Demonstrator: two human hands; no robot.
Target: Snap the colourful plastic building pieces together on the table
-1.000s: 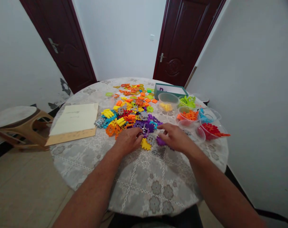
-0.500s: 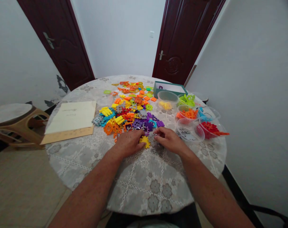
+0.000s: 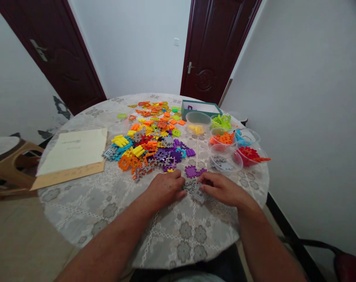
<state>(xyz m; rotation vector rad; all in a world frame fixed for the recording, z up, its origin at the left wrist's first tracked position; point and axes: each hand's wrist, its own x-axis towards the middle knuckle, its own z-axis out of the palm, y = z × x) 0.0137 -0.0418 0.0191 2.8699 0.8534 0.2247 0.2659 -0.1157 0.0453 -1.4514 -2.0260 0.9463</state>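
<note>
The round table [image 3: 60,231], under a patterned cover [image 3: 113,213], carried loose interlocking plastic blocks [image 3: 148,147] at centre, a cream paper sheet [image 3: 72,150] on tan card [image 3: 68,178] at left, and clear plastic bowls [image 3: 225,158] and a teal box [image 3: 199,109] at upper right

The left hand [image 3: 164,190] and right hand [image 3: 220,189] slid back toward the person, onto what looked like grey plastic pieces [image 3: 194,190].

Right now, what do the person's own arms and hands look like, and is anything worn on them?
The left hand and right hand are bare, without gloves. The left forearm and right forearm show no sleeves, and no watch or bracelet is visible.
</note>
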